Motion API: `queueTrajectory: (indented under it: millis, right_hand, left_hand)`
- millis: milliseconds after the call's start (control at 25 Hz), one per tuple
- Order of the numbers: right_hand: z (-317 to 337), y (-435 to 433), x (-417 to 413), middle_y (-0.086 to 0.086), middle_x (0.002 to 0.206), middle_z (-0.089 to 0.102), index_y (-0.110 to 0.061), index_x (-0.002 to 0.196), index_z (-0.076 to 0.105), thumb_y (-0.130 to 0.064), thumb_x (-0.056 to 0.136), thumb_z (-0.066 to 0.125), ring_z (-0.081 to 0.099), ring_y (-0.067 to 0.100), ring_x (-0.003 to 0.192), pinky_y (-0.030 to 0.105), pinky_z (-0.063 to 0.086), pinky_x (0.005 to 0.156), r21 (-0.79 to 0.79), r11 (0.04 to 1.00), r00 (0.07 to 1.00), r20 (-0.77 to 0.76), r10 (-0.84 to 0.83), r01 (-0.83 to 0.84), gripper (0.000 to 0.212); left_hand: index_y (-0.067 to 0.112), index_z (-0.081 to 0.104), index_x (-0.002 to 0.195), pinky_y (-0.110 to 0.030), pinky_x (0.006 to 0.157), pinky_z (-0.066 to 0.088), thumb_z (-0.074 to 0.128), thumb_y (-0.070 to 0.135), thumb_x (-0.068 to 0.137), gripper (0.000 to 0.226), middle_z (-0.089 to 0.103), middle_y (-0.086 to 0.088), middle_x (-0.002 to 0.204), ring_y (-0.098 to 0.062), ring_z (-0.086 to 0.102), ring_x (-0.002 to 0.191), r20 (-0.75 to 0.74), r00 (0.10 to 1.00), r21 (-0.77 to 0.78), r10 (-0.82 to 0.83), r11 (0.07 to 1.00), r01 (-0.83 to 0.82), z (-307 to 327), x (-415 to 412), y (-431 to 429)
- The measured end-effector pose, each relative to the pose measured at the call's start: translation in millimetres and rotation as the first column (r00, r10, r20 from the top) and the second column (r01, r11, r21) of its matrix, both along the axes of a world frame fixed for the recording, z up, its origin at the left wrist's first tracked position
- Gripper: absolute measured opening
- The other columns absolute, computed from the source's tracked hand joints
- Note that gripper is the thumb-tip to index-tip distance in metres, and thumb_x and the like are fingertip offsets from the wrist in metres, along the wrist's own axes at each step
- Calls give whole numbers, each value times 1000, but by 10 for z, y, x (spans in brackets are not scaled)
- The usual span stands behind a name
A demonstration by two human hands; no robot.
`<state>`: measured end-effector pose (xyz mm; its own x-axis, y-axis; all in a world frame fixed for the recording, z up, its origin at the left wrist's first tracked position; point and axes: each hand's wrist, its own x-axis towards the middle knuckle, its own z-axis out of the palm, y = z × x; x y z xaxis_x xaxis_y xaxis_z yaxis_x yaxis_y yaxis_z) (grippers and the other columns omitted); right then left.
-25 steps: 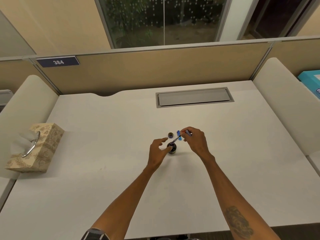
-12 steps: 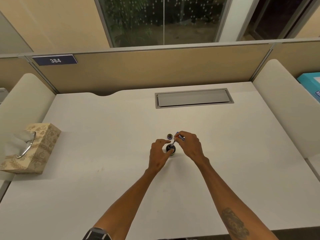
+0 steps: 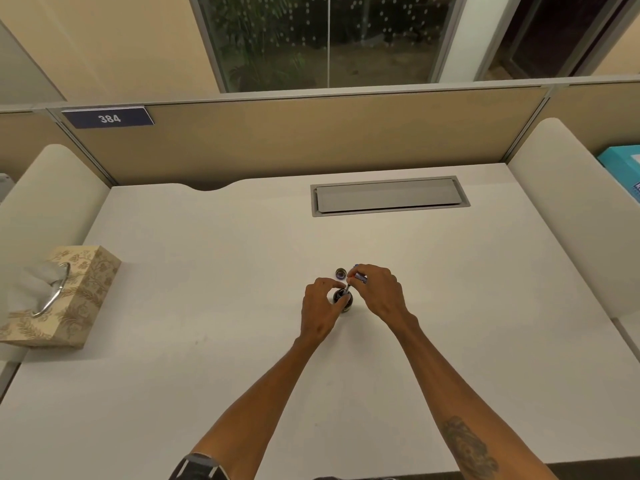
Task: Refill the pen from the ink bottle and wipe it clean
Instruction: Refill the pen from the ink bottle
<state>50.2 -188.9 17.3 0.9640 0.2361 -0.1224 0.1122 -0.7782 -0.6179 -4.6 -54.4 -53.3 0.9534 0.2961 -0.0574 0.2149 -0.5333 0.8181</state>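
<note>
A small dark ink bottle [image 3: 343,301] stands open on the white desk [image 3: 214,341]. My left hand [image 3: 320,308] grips its left side. My right hand [image 3: 379,292] holds the pen [image 3: 350,285], tilted, with its tip down in the bottle's mouth. Most of the pen is hidden by my fingers. The bottle's cap [image 3: 340,273] lies just behind the bottle, apart from both hands.
A patterned tissue box [image 3: 74,299] with a tissue sticking out sits at the desk's left edge. A grey cable hatch [image 3: 389,195] is set into the desk at the back. Low padded dividers flank both sides; a teal box [image 3: 621,164] sits far right.
My right hand has come down and left, lowering the pen from above the bottle so its tip enters the mouth. My left hand has closed in on the bottle.
</note>
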Motion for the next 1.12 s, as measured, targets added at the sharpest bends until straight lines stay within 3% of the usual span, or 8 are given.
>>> queueTrajectory:
  millis: [480, 760, 920, 1120]
  right_hand:
    - [43, -20, 3, -2, 99, 74, -23, 98, 72, -35, 92, 63, 66, 20, 91, 31, 48, 73, 23, 1000, 1000, 1, -5, 5, 16]
    - [124, -68, 71, -4, 95, 74, -28, 96, 71, -36, 90, 63, 71, 21, 85, 36, 55, 77, -37, 997, 996, -55, 73, -75, 13]
    - [161, -56, 104, 3, 87, 72, -18, 92, 71, -41, 91, 63, 64, 27, 80, 34, 47, 69, -146, 988, 999, -15, 52, -54, 25]
    - [138, -7, 100, 5, 77, 71, -10, 82, 64, -56, 90, 57, 68, 29, 77, 38, 51, 67, -180, 983, 998, -61, 9, -20, 47]
  left_hand:
    - [26, 73, 96, -16, 83, 35, 72, 30, 85, 13, 70, 11, 108, -12, 55, 108, 5, 1000, -36, 3, 999, -3, 4, 28, 25]
    - [31, 74, 88, -35, 91, 49, 71, 40, 78, 14, 70, 15, 104, -12, 60, 107, 54, 998, -28, -23, 999, 25, 1, 56, 72]
    - [28, 76, 91, -25, 90, 38, 75, 34, 82, 11, 65, 11, 117, -14, 50, 114, 33, 999, 37, -37, 999, 36, 45, 54, 77]
    - [28, 78, 90, -24, 92, 35, 74, 35, 84, 10, 62, 16, 121, -12, 45, 119, -2, 999, 9, -51, 999, 51, 113, 52, 99]
